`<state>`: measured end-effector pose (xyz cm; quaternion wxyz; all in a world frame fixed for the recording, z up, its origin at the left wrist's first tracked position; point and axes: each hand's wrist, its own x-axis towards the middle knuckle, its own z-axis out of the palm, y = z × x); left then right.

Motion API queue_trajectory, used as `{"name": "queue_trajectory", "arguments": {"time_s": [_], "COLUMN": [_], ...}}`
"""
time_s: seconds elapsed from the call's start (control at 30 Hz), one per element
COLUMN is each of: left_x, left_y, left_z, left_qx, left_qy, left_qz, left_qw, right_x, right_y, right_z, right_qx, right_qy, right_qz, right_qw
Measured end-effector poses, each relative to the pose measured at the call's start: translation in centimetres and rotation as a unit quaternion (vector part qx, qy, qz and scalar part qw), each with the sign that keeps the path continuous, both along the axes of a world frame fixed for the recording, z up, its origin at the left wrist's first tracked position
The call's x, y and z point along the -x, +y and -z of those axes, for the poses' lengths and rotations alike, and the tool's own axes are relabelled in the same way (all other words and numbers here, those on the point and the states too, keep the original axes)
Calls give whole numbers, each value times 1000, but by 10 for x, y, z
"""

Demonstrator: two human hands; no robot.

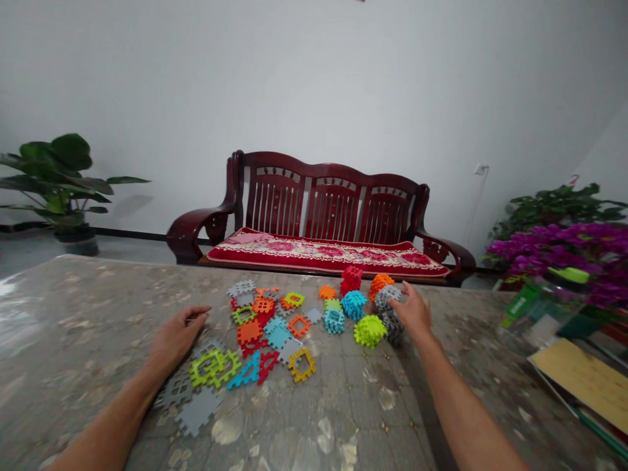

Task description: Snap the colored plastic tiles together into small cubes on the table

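My left hand (180, 332) rests on the table at the left of a loose spread of interlocking plastic tiles, fingers loosely bent and apart, holding nothing. Nearest to it lie green frame tiles (214, 367) and grey tiles (199, 411). On the right, my right hand (415, 310) has its thumb and fingers at the side of a stack of grey tiles (387, 296). Around that stack stand piles of orange (381, 284), red (351, 280), blue (354, 303), lime green (369, 331) and dark grey tiles (393, 327).
Scattered tiles, among them a yellow frame (301, 365), cover the table's middle. A clear bottle with a green lid (552, 304), papers (583, 379) and purple flowers (549, 252) are at the right. Beyond the table stands a wooden bench (331, 190); a potted plant (63, 180) is at the left.
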<state>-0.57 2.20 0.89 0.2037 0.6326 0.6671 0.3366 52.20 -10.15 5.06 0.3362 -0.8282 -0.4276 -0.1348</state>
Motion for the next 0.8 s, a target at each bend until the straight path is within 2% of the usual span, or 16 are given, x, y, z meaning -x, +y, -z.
{"name": "queue_trajectory", "arguments": {"time_s": [0.2, 0.33, 0.47, 0.57, 0.7, 0.8], "left_x": [4, 5, 1, -2, -4, -5], "left_y": [6, 6, 0, -4, -7, -6], "left_z": [10, 12, 7, 3, 2, 5], "left_qx": [1, 6, -1, -10, 0, 6], "left_qy": [6, 21, 16, -1, 11, 39], "left_qz": [17, 25, 39, 79, 86, 106], "left_qw": [1000, 999, 999, 997, 996, 994], "right_x": [3, 25, 77, 130, 197, 228], "right_y": [-6, -13, -18, -26, -39, -44], "right_z": [-2, -4, -3, 2, 11, 20], "right_qx": [9, -61, -136, -139, -68, 5], "right_qy": [-6, -17, -42, -64, -83, -87], "right_qz": [5, -34, -163, -287, -431, -483], "right_qw": [1000, 997, 976, 946, 896, 871]}}
